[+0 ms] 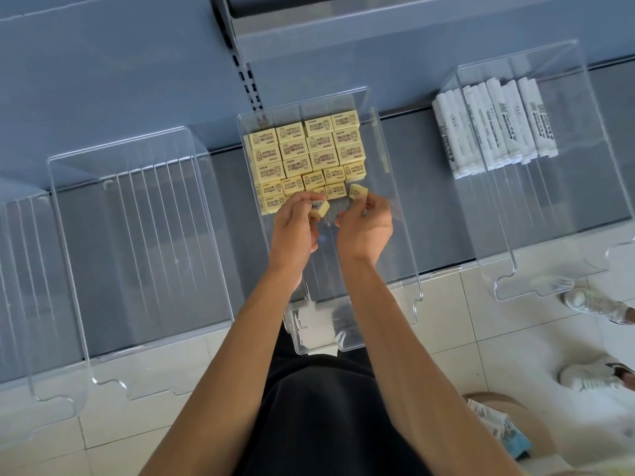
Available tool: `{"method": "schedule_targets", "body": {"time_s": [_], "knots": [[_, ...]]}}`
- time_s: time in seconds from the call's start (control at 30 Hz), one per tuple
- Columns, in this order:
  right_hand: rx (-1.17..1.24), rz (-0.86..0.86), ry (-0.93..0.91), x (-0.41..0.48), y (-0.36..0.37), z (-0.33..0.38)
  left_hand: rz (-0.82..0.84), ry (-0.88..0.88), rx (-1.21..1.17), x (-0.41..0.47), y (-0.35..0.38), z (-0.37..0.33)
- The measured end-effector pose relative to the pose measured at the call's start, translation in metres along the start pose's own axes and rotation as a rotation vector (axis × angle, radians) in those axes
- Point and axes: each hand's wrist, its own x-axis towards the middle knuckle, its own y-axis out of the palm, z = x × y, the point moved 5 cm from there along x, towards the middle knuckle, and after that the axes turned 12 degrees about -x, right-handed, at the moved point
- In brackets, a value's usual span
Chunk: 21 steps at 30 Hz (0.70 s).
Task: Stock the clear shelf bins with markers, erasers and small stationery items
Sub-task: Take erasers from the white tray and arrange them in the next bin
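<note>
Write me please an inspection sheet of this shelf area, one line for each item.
Surface: grey shelf carrying clear bins side by side.
Job's things: yellow erasers in rows at the back of the middle bin; white markers lying in the right bin; left bin, nothing seen inside.
Clutter: a blurred packet on the floor at lower right.
Grippers: left hand pinches an eraser with a barcode; right hand pinches a second eraser; both are over the middle bin.
Cables: nothing seen.
Surroundings: pale tiled floor; another person's white shoes at right.
</note>
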Motion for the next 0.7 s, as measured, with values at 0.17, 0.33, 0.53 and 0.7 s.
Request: {"method": "schedule_targets", "body": {"time_s": [0.17,0.33,0.53,0.7], "knots": [[0.202,-0.015,0.188,0.002,0.003,-0.002,0.025,-0.006,0.002,0.0,0.001,0.001],[0.411,0.024,0.376,0.002,0.009,-0.007,0.026,-0.018,0.001,0.003,-0.001,0.003],[0.436,0.051,0.439,0.01,0.01,-0.001,0.018,-0.03,-0.026,0.009,-0.001,0.005],[0.233,0.08,0.317,0.011,0.008,0.001,0.008,-0.039,-0.014,0.01,-0.002,0.005]]}}
